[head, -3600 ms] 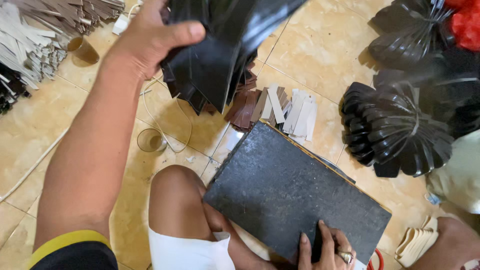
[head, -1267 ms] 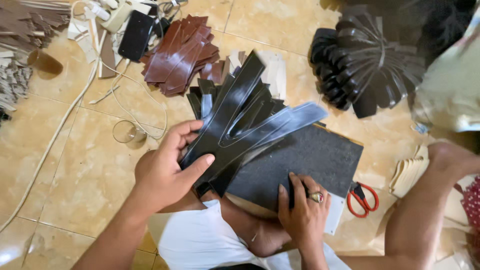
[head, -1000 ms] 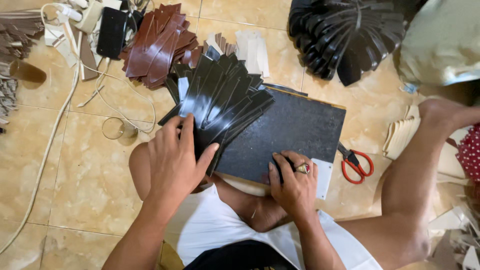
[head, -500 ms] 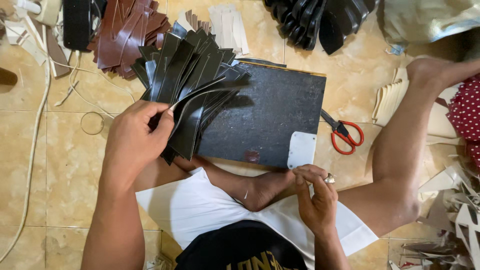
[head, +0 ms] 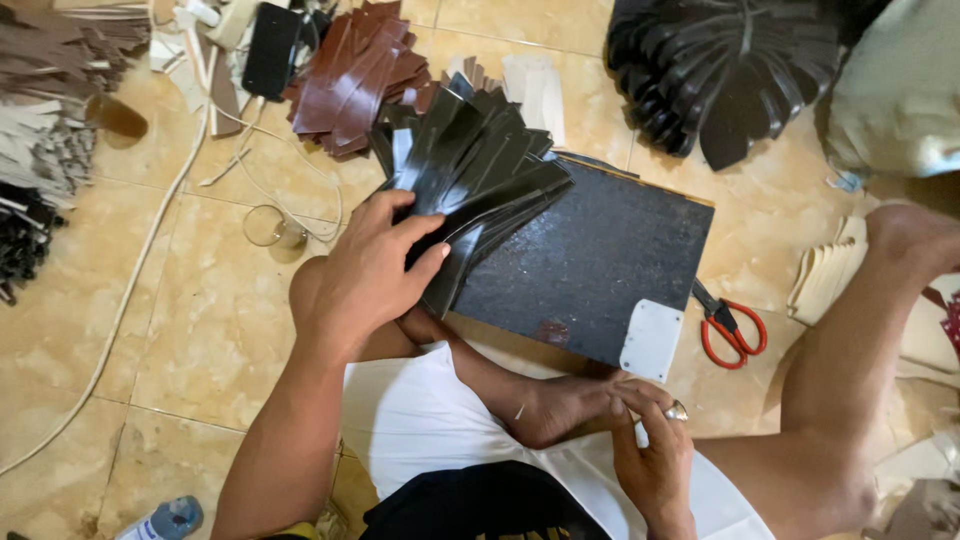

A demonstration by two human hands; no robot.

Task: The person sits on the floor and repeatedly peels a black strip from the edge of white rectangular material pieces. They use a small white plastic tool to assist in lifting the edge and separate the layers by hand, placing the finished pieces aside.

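Head view shows the person seated on a tiled floor, legs folded. Nearest, the right hand rests at the bare foot, its fingers curled together with the tips pinched on something too small to make out; a ring sits on one finger. Just beyond it a small white patch lies at the near right corner of a dark slab propped over the legs. The left hand grips a fanned stack of black strips, thumb pressed on top and fingers wrapped beneath, the fan overlapping the slab's far left corner. Red-handled scissors lie on the floor just beside the slab's right edge. A clear glass stands left of the knee. Farther off lie brown strips, a black phone and, toward the far right, a large black fan-shaped pile.
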